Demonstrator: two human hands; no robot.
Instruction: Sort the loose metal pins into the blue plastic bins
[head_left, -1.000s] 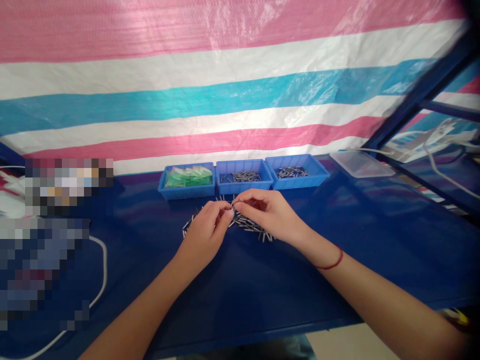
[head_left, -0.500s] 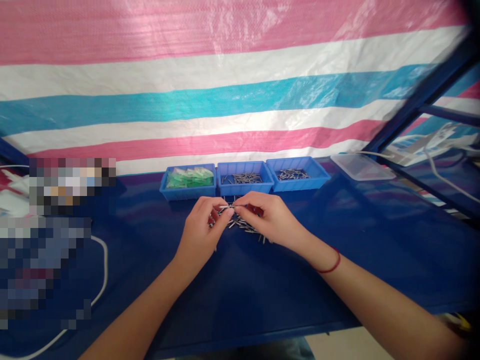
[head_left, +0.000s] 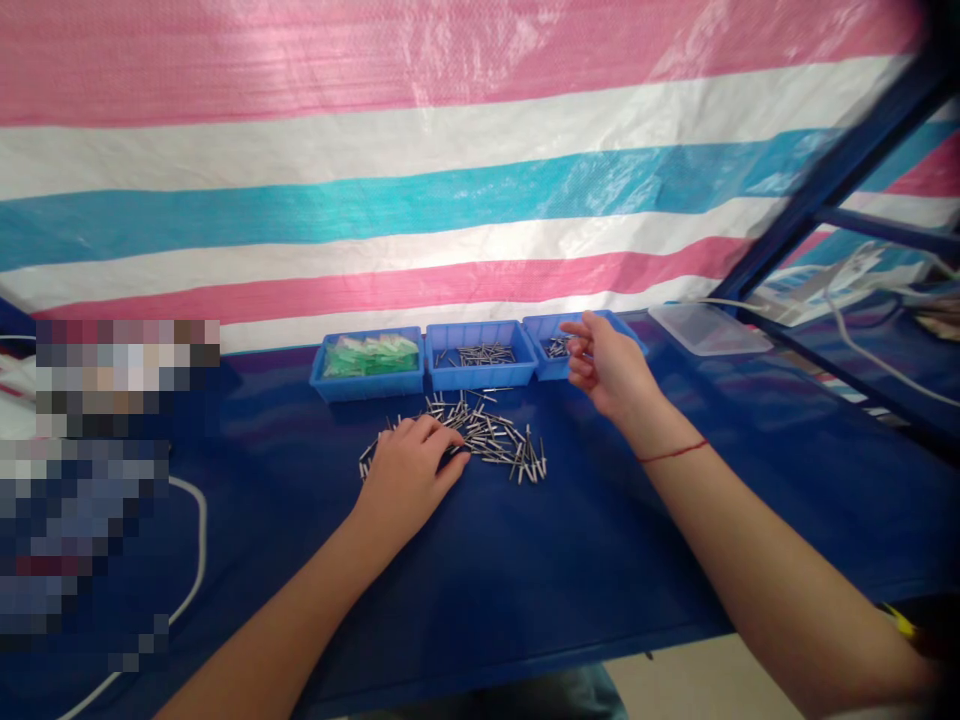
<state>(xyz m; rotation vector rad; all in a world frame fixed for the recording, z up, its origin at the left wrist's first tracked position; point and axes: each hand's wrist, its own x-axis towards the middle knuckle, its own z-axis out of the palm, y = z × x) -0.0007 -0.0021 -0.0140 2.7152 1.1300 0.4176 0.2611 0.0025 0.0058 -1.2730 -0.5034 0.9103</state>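
A loose pile of small metal pins [head_left: 491, 440] lies on the blue table [head_left: 525, 560]. My left hand [head_left: 411, 472] rests on the pile's left edge, its fingers lying together on the pins. My right hand [head_left: 606, 365] is raised over the right blue tray [head_left: 547, 345], which holds metal pins. Its fingers are loosely spread, and I see nothing between them. The middle blue tray [head_left: 480, 358] also holds pins. The left blue tray [head_left: 367, 362] holds green plastic pieces.
A clear plastic lid [head_left: 709, 328] lies to the right of the trays. A white cable [head_left: 187, 560] curves across the table's left side. A dark blue frame post [head_left: 825, 180] slants up at the right. A striped tarp [head_left: 450, 180] hangs behind the table.
Both hands were pinching pins together above the pile. My right hand has moved up and right to the right tray, and my left hand has dropped onto the pile.
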